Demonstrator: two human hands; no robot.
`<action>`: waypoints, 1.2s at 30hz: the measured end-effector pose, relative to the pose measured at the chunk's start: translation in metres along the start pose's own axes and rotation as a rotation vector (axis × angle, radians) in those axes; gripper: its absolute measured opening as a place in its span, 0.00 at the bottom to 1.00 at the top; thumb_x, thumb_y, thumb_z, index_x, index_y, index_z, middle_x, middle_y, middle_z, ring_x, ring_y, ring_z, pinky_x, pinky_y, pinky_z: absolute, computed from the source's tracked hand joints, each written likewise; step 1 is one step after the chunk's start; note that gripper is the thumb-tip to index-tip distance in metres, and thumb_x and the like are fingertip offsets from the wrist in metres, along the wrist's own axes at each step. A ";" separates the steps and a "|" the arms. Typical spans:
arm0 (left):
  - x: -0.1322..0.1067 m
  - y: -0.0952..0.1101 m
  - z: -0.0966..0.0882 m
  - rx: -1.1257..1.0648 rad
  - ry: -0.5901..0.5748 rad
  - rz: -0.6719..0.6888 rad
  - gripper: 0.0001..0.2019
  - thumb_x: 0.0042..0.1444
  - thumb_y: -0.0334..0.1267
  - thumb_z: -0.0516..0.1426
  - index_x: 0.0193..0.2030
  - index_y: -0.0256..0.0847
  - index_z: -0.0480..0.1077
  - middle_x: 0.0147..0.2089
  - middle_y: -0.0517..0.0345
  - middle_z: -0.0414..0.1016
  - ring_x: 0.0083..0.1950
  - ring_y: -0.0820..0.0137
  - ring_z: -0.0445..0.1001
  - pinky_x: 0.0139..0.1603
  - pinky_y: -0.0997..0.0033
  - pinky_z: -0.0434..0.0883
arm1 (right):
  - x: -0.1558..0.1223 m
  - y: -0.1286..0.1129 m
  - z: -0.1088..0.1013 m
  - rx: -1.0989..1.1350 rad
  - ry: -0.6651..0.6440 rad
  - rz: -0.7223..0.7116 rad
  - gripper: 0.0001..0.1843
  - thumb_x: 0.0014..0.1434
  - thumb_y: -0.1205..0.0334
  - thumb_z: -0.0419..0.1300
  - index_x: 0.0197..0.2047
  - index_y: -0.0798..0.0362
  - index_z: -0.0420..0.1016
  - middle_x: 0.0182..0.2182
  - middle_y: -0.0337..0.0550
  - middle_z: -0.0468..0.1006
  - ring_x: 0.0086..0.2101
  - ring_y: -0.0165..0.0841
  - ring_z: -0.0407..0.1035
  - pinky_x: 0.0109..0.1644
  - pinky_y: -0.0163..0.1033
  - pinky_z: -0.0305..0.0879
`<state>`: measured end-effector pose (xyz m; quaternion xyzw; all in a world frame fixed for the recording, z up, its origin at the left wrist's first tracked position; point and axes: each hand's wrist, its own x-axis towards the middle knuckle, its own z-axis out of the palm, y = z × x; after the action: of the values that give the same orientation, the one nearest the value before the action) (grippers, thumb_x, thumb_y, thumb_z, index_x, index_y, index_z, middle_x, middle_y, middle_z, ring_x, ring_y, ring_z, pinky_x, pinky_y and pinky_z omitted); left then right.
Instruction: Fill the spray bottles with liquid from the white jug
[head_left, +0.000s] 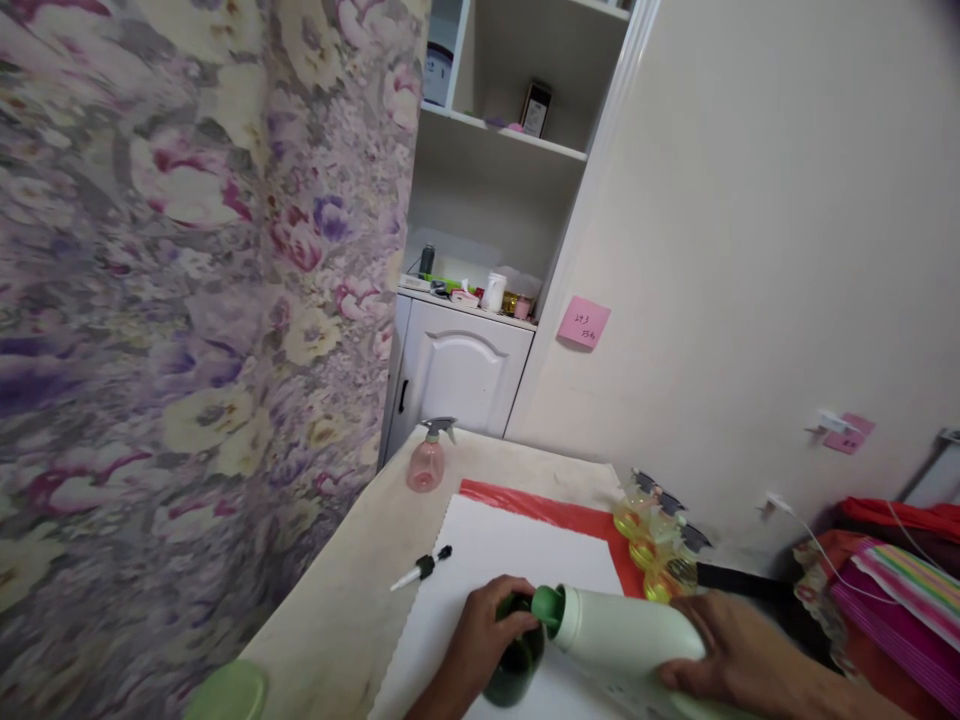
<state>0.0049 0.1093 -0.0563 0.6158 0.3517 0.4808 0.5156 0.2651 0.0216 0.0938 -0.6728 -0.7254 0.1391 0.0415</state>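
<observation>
My right hand [739, 655] is wrapped round a large pale green bottle [637, 630], which lies tilted with its green spout [547, 605] pointing left. The spout meets the mouth of a small dark green bottle [517, 660], and my left hand [480, 645] is closed round that bottle. Both bottles are over a white sheet [495, 550] that lies on a red mat [540, 510] on the beige table [345, 610]. A black-and-white dropper cap [421, 570] lies on the table just left of the sheet.
A pink spray bottle [427, 460] stands at the table's far edge. Several yellow spray bottles [656, 540] sit by the wall at the right. A floral curtain [187, 300] hangs on the left. White cabinet and shelves [465, 360] stand behind. Striped cloth [907, 590] lies at the right.
</observation>
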 end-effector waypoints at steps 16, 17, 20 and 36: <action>-0.002 0.009 -0.001 0.006 -0.001 -0.010 0.13 0.43 0.30 0.60 0.37 0.42 0.79 0.39 0.58 0.84 0.44 0.61 0.77 0.48 0.68 0.70 | 0.006 -0.005 -0.012 -0.025 -0.038 -0.066 0.13 0.48 0.51 0.64 0.29 0.53 0.74 0.27 0.40 0.81 0.27 0.31 0.71 0.28 0.34 0.55; -0.002 0.009 -0.001 0.007 0.002 -0.010 0.13 0.43 0.30 0.60 0.37 0.42 0.79 0.39 0.58 0.84 0.44 0.61 0.77 0.48 0.68 0.70 | 0.006 -0.005 -0.012 -0.013 -0.044 -0.078 0.12 0.49 0.51 0.64 0.29 0.52 0.74 0.28 0.39 0.81 0.27 0.31 0.71 0.28 0.33 0.55; -0.001 0.008 -0.001 0.007 0.006 -0.008 0.13 0.43 0.30 0.60 0.36 0.42 0.79 0.39 0.58 0.84 0.44 0.61 0.77 0.49 0.67 0.70 | 0.008 -0.006 -0.015 -0.022 -0.036 -0.064 0.13 0.48 0.51 0.65 0.30 0.52 0.75 0.29 0.39 0.81 0.28 0.32 0.72 0.28 0.34 0.56; 0.001 0.005 -0.002 0.007 -0.009 0.010 0.11 0.44 0.31 0.60 0.36 0.42 0.79 0.39 0.58 0.83 0.44 0.62 0.77 0.48 0.69 0.69 | 0.013 -0.001 -0.021 -0.090 -0.058 -0.069 0.18 0.47 0.45 0.65 0.30 0.52 0.75 0.27 0.39 0.80 0.28 0.34 0.73 0.27 0.35 0.58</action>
<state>0.0034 0.1096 -0.0511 0.6215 0.3478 0.4795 0.5127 0.2676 0.0375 0.1123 -0.6444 -0.7545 0.1244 -0.0052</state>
